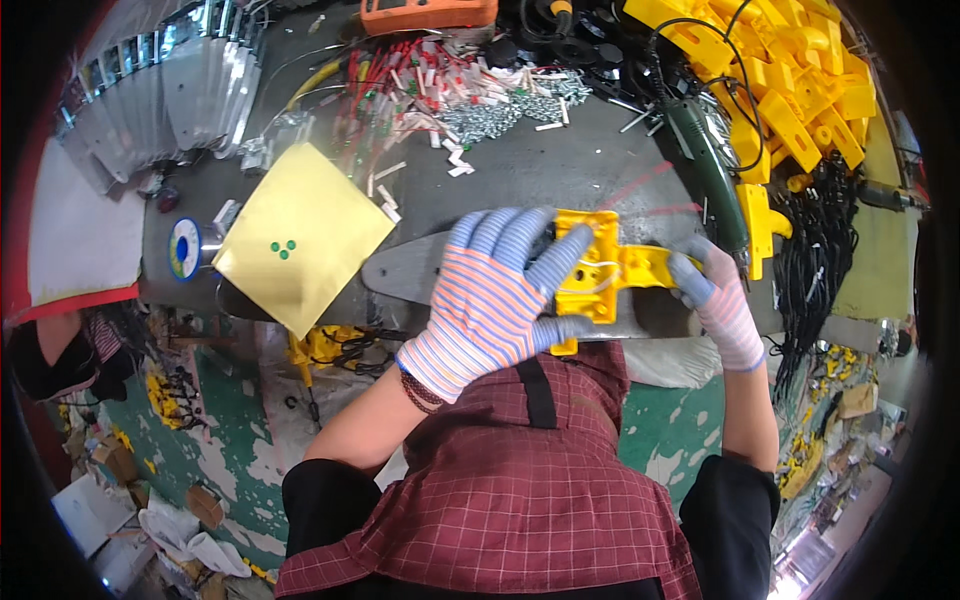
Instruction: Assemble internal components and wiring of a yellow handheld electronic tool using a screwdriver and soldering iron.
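Observation:
My left hand (490, 290), in a striped knit glove, grips the left side of a yellow plastic housing (602, 300), its thumb along the near edge. The housing lies hollow side up, with ribs and a thin white wire inside. My right hand (722, 305), gloved alike, has its fingers curled round the right end of the housing's narrow handle part (645, 267). A grey, flat, round-ended plate (405, 270) sticks out to the left from beneath my left hand; whether it joins the housing is hidden.
Beyond my right hand lies a green power screwdriver (705, 170) with black cord. Yellow housings (790, 90) and black cables (815, 240) heap at the right. Small red-and-white wired parts (430, 90) lie at the back, yellow card (310, 220) and a wire spool (185, 250) leftward. Another person's arm (60, 340) shows far left.

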Demonstrator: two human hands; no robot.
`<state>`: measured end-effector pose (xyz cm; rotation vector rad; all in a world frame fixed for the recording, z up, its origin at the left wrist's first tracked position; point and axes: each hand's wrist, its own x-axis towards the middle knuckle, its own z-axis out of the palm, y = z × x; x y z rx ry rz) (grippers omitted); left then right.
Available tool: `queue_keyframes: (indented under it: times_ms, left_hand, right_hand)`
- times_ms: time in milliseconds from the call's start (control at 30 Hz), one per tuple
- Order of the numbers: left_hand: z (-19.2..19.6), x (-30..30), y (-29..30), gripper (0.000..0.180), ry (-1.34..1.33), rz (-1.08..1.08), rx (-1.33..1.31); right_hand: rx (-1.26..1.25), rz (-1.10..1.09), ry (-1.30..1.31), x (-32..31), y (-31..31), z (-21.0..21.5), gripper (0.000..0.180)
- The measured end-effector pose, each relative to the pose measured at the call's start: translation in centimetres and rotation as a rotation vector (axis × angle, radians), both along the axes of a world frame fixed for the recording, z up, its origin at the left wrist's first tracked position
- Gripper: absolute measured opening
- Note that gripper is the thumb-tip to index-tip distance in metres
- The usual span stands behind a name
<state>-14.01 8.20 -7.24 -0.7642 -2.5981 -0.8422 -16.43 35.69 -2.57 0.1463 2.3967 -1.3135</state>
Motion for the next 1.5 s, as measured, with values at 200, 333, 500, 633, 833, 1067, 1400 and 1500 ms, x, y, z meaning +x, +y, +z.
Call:
queue_keyframes:
  times_ms: [200, 333, 500, 633, 833, 1067, 1400, 1500]
  left_hand:
    - [1.5, 2.7, -4.4, 0.028, 0.077, 0.346, 0.073]
    - [0.0, 3.2, -6.7, 0.019, -0.044, 0.396, 0.246]
    - [4.8, -0.1, -0.9, 0.066, -0.210, -0.052, 0.092]
    - [6.2, -2.9, 2.7, 0.086, -0.514, -0.188, -0.261]
    - [6.5, -3.1, 3.3, 0.065, -1.207, -0.375, 0.033]
    - [2.5, 6.2, 4.8, 0.066, -0.836, -0.222, -0.086]
    - [0.5, 8.3, 5.2, 0.071, -0.791, -0.149, 0.013]
    - [0.1, 8.5, 5.1, 0.071, -0.775, -0.159, 0.037]
  right_hand:
    - [-0.117, -0.303, 0.023, 4.8, 6.2, -0.3, 0.027]
    - [-0.018, -0.282, 0.063, 5.9, 7.0, -1.1, 0.036]
    - [-0.139, -0.151, 0.102, 4.6, 5.8, -1.8, 0.027]
    - [-0.148, -0.057, 0.207, 6.3, 5.9, -0.9, 0.023]
    - [-0.227, 0.000, 0.174, 8.9, 7.6, -1.4, 0.030]
    - [-0.238, 0.009, 0.085, 7.2, 6.6, 2.4, 0.048]
    - [0.456, 0.683, 0.393, 8.0, -1.9, 0.3, 0.040]
    - [0.415, 0.626, 0.371, 8.6, -1.9, -0.4, 0.040]
